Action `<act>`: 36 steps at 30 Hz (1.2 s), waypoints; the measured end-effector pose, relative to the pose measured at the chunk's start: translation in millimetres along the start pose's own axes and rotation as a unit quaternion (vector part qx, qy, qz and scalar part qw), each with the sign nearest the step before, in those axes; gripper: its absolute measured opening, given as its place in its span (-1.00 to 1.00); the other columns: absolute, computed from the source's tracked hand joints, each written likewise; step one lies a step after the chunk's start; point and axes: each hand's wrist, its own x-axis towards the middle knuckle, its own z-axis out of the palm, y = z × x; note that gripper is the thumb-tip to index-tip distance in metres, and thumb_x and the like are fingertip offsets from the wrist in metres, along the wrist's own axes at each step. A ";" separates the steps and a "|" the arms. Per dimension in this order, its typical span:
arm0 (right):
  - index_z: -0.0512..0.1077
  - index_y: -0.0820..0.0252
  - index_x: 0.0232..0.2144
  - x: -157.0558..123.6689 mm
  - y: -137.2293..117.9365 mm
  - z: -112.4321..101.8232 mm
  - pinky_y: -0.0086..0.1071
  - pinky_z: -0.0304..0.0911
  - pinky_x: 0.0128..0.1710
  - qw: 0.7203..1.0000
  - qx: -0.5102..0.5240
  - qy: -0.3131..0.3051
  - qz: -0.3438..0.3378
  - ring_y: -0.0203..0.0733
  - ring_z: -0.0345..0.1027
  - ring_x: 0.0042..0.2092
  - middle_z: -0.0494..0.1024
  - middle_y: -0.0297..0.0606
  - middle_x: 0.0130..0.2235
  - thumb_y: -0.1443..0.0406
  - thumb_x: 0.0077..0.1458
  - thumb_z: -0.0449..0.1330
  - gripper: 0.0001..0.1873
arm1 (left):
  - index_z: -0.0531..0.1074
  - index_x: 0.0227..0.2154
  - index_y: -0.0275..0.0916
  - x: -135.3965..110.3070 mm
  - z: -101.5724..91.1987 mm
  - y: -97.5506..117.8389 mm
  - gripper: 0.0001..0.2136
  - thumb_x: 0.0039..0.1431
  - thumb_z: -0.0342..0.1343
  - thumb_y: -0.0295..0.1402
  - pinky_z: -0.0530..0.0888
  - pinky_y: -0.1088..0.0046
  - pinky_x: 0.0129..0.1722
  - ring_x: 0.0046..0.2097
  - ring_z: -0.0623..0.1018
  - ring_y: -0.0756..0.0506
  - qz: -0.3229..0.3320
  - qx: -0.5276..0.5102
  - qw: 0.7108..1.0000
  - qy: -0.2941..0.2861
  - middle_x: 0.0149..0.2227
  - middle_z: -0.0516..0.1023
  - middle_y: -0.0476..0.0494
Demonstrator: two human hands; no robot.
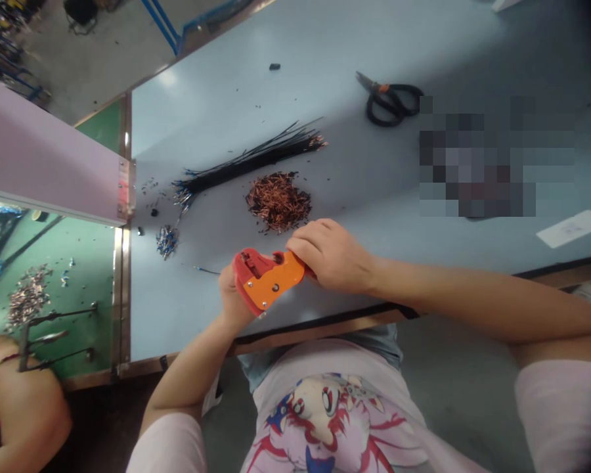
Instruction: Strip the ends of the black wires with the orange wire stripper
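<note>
My right hand is wrapped round the handles of an orange and red wire stripper, its head pointing left. Close behind that head is my left hand, closed, its fingers partly hidden by the tool. A thin black wire with a blue terminal end sticks out leftward from my left hand. Whether the wire's other end sits in the jaws is hidden. Beyond the hands lies a heap of copper-coloured and black offcuts, and past it a bundle of black wires with blue terminals at the left end.
Black-handled scissors lie at the back. A small pile of blue terminals is on the left, near a pale upright panel. At right is a white card beside a blurred-out patch. Another person's arm rests by the green table.
</note>
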 end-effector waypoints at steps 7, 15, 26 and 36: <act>0.36 0.28 -0.23 0.4 -0.9 0.0 -0.28 0.05 -0.32 1.000 -0.003 -0.001 -0.005 -0.10 0.28 -0.31 0.52 -0.12 -0.34 0.35 0.29 -0.07 -0.79 | 0.57 -0.35 -0.14 0.2 0.9 -2.4 -0.93 0.10 0.30 -0.30 0.56 0.51 -0.40 -0.38 0.61 -0.03 0.018 -0.032 0.999 -0.011 -0.39 0.63 -0.03; 0.36 0.26 -0.29 0.4 -0.7 0.8 -0.29 -0.01 -0.36 1.000 -0.012 -0.001 -0.008 -0.12 0.23 -0.36 0.48 -0.16 -0.40 0.33 0.30 -0.10 -0.75 | 0.54 -0.36 -0.17 2.7 1.0 -1.8 -0.91 0.10 0.29 -0.31 0.54 0.57 -0.44 -0.41 0.59 0.00 0.052 -0.016 0.998 -0.011 -0.41 0.62 -0.01; 0.35 0.23 -0.35 0.2 -4.6 -0.9 -0.31 -0.05 -0.40 0.997 -0.004 -0.068 0.024 -0.14 0.14 -0.42 0.37 -0.21 -0.48 0.35 0.26 -0.13 -0.72 | 0.53 -0.38 -0.23 3.9 -1.2 -0.4 -0.83 0.06 0.32 -0.25 0.49 0.56 -0.46 -0.44 0.56 0.00 0.079 0.046 0.995 -0.027 -0.43 0.59 -0.04; 0.34 0.27 -0.31 -0.3 -1.1 2.9 -0.32 -0.03 -0.44 0.994 0.021 -0.100 0.042 -0.16 0.23 -0.43 0.47 -0.13 -0.42 0.37 0.22 -0.12 -0.76 | 0.48 -0.45 -0.27 6.7 2.9 -0.5 -0.77 0.12 0.23 -0.19 0.43 0.61 -0.53 -0.50 0.51 0.03 0.090 0.058 0.994 -0.006 -0.50 0.55 -0.04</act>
